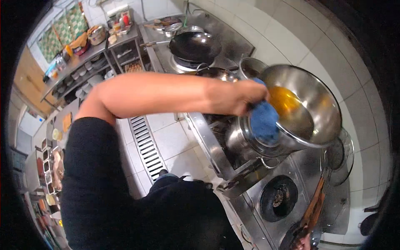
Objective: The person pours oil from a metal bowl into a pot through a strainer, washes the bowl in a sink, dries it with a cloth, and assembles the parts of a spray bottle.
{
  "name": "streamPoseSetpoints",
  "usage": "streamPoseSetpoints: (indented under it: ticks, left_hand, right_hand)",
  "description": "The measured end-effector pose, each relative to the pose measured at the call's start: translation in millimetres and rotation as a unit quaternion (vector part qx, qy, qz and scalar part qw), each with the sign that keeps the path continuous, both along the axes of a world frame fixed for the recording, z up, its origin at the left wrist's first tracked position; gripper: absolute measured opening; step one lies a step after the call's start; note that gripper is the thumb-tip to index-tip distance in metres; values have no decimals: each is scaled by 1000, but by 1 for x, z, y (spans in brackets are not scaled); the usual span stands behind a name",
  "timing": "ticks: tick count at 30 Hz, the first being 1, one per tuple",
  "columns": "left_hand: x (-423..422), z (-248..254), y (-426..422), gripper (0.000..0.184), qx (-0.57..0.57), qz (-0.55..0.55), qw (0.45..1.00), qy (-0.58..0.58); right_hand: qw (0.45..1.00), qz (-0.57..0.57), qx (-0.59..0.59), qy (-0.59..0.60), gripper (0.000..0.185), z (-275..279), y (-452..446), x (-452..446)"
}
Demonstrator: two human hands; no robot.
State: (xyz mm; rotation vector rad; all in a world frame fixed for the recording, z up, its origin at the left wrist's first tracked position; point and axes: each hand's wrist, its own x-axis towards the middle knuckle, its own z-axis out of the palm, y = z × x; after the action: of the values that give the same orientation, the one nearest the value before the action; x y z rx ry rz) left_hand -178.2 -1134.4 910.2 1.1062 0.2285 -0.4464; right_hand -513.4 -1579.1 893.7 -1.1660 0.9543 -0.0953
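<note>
My left hand is closed on a folded blue cloth, pressed against the near rim of a large steel pot. The pot is tilted, and yellow oil pools inside it. Beneath it stands another steel pot on the stove. My right hand shows only in part at the bottom edge, fingers curled, at the lower end of some wooden handles. What it grips is not clear. Close by lies a wire strainer.
A black wok sits on the far burner, and a round black burner is at lower right. A floor drain grate runs left of the stove. Shelves with dishes line the back left.
</note>
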Motion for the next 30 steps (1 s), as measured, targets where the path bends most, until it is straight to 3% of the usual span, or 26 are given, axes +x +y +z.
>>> streamPoseSetpoints:
  ticks: [2, 4, 6, 8, 10, 13, 15, 24, 30]
  left_hand:
    - [-1, -2, 78, 8, 87, -21, 996, -5]
    - [-17, 2, 145, 8, 127, 37, 991, -15]
    - [-32, 0, 217, 7, 161, 30, 986, 26]
    - [-40, -24, 276, 6, 159, 107, 981, 38]
    - [-64, -28, 331, 8, 194, 161, 966, 58]
    - [-89, -57, 410, 10, 220, 181, 958, 33]
    - [-109, -66, 447, 8, 210, 231, 947, 76]
    - [-128, -79, 533, 3, 227, 236, 940, 99]
    - [-73, -62, 539, 8, 256, 230, 937, 52]
  right_hand:
    - [971, 132, 187, -71, 26, -1, -23, 13]
    - [914, 187, 325, -158, 37, 21, 22, 43]
    - [923, 148, 316, -165, 35, 32, 53, 71]
    - [928, 106, 310, -177, 37, 32, 80, 97]
    - [860, 256, 345, -274, 46, 23, 103, 121]
    - [818, 262, 441, -259, 46, 22, 173, 156]
    - [800, 279, 467, -252, 46, 12, 208, 174]
    - [748, 316, 561, -159, 41, -42, 343, 221]
    - [807, 339, 471, -113, 35, -88, 412, 223]
